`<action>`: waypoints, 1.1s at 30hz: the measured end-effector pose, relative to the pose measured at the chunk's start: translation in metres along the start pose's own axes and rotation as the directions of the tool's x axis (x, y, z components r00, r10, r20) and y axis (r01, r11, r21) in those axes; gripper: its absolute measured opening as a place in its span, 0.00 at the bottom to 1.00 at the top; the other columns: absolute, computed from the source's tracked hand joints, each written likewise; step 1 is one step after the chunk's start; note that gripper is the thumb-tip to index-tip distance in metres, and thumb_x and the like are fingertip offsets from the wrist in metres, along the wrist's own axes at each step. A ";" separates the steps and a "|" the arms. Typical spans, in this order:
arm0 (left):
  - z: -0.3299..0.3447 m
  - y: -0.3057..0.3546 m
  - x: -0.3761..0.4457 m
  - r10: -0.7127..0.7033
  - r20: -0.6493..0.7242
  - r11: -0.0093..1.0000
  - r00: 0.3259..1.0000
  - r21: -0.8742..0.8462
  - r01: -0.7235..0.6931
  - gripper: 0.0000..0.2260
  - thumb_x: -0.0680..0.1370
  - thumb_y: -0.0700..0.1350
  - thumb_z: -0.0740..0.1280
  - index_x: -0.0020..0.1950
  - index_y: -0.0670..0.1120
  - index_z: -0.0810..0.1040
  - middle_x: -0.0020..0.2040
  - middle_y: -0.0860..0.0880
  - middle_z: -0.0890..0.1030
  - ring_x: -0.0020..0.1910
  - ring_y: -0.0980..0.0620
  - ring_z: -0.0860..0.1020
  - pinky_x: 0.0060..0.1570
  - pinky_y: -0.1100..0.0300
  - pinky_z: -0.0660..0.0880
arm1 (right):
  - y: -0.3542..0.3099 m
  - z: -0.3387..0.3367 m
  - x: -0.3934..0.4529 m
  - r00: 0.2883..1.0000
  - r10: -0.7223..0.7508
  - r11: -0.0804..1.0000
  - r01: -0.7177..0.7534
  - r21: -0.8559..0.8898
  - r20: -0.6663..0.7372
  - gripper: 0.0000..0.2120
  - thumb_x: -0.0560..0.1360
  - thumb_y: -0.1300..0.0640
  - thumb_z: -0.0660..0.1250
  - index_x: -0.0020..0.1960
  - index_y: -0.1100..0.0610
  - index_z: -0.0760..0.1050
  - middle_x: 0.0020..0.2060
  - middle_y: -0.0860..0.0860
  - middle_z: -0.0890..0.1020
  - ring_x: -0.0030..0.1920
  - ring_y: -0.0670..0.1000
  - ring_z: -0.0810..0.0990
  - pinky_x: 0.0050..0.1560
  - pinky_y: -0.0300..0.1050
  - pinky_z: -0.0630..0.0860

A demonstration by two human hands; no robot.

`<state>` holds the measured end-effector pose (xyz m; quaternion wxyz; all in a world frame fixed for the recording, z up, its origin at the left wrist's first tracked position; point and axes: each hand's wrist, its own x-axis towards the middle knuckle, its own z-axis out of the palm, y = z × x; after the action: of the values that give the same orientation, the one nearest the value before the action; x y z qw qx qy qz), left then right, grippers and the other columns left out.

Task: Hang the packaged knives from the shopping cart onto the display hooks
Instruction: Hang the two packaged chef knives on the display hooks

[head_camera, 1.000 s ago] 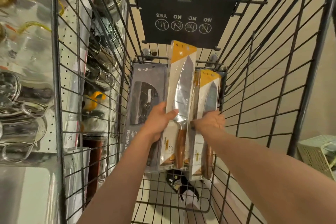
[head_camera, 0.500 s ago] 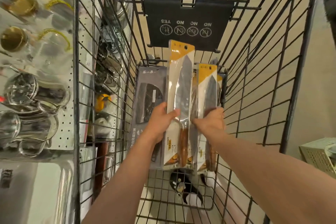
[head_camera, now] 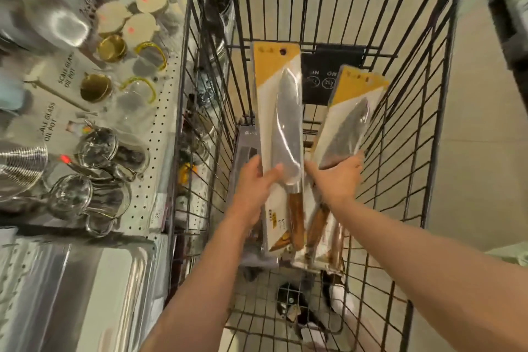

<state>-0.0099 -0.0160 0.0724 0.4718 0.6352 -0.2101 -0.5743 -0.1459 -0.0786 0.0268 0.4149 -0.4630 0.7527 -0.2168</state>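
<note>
A: What have we got in our hands?

B: Our left hand (head_camera: pixel 257 186) grips one packaged knife (head_camera: pixel 281 134) at its lower middle, thumb across the clear front; the pack stands nearly upright above the shopping cart (head_camera: pixel 411 151); our right hand (head_camera: pixel 337 177) holds a second packaged knife (head_camera: pixel 343 140), fingers curled round its right edge; that pack tilts to the right.

A: And how do they lie to each other?

B: Side by side, close at the wooden handles, apart at the yellow tops; a grey boxed knife (head_camera: pixel 245 157) stands in the cart behind our left hand; glass oil pots (head_camera: pixel 97 197) sit on the shelf at left.
</note>
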 end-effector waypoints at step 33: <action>-0.025 0.212 -0.200 0.496 -0.199 0.859 0.845 -0.025 -0.511 0.15 0.74 0.32 0.67 0.57 0.47 0.76 0.48 0.46 0.84 0.50 0.45 0.82 0.52 0.52 0.79 | -0.245 -0.160 -0.156 0.740 -0.617 0.775 0.510 0.373 0.268 0.29 0.66 0.43 0.74 0.57 0.51 0.61 0.46 0.47 0.72 0.44 0.46 0.74 0.41 0.39 0.72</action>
<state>0.0215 0.0561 0.3545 0.6476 0.5897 -0.3020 -0.3764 -0.1160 -0.0681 0.3573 0.5248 -0.6406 0.4434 -0.3429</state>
